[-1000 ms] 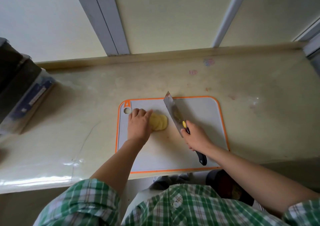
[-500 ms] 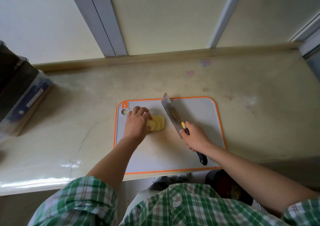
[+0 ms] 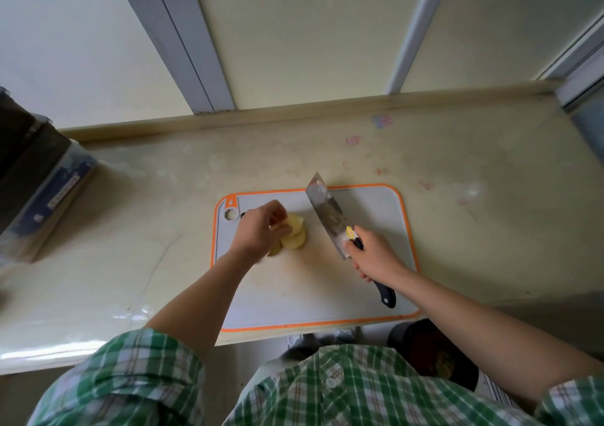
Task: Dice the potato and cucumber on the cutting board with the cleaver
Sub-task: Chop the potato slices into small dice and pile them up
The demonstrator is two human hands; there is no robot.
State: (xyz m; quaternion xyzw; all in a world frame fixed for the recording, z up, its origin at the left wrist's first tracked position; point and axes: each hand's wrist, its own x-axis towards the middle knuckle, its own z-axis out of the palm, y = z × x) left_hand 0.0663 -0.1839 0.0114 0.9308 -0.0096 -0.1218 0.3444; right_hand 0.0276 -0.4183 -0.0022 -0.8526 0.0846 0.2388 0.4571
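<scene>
Head view, looking down: the left hand (image 3: 258,233) sits over the far-left part of an orange-rimmed cutting board (image 3: 376,203), its fingers curled and its fingertips pinching the top of a small stack of pale yellow potato slices (image 3: 294,234). The slices overlap one another on the board, just right of the hand and partly hidden beneath it. The right hand (image 3: 376,255), over the middle of the board, is wrapped tightly around the black handle of a cleaver (image 3: 327,216); the handle's butt sticks out past the palm toward the board's near edge. The broad steel blade, with a yellow sticker near the handle, slants away toward the board's far edge, just right of the potato and apart from it; whether its edge touches the board cannot be told. The board lies on a pale, glossy countertop (image 3: 457,164), its near edge at the counter's front lip. Well to the left of the board a dark box (image 3: 32,170) rests on the counter. Nearer than the board, the person's green plaid shirt (image 3: 343,393) fills the lower frame.
</scene>
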